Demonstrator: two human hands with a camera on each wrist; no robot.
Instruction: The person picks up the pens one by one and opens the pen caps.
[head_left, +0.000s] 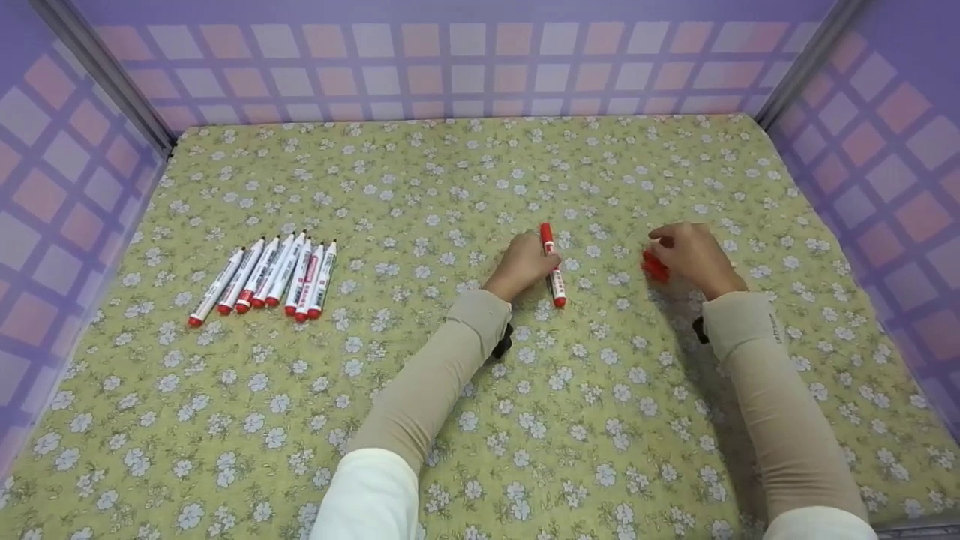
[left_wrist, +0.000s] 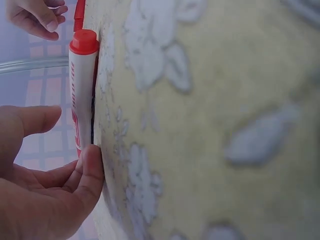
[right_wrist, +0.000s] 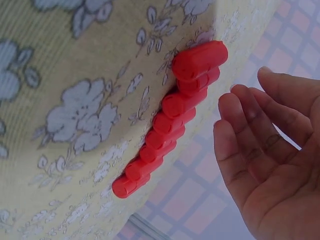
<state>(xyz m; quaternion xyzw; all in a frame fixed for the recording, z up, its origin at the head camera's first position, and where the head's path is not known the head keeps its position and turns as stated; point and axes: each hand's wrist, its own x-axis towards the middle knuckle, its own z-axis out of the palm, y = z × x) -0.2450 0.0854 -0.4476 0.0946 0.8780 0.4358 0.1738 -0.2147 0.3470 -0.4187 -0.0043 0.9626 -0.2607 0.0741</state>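
A white marker with a red cap (head_left: 546, 232) lies on the flowered cloth, its capped end pointing away from me. My left hand (head_left: 523, 264) is at its left side. In the left wrist view the fingertips (left_wrist: 91, 157) are right at the marker's barrel (left_wrist: 82, 95), while the thumb stands apart from it. Over on the right, my right hand (head_left: 694, 255) hovers beside a row of several loose red caps (right_wrist: 172, 107). Its fingers (right_wrist: 232, 112) are loosely bent with nothing between them, a gap away from the caps.
Several uncapped white markers (head_left: 281, 270) with red ends lie side by side at the left, tips pointing away. Yellow-green flowered cloth (head_left: 420, 180) covers the table. Checkered purple panels (head_left: 472, 60) wall the back and both sides.
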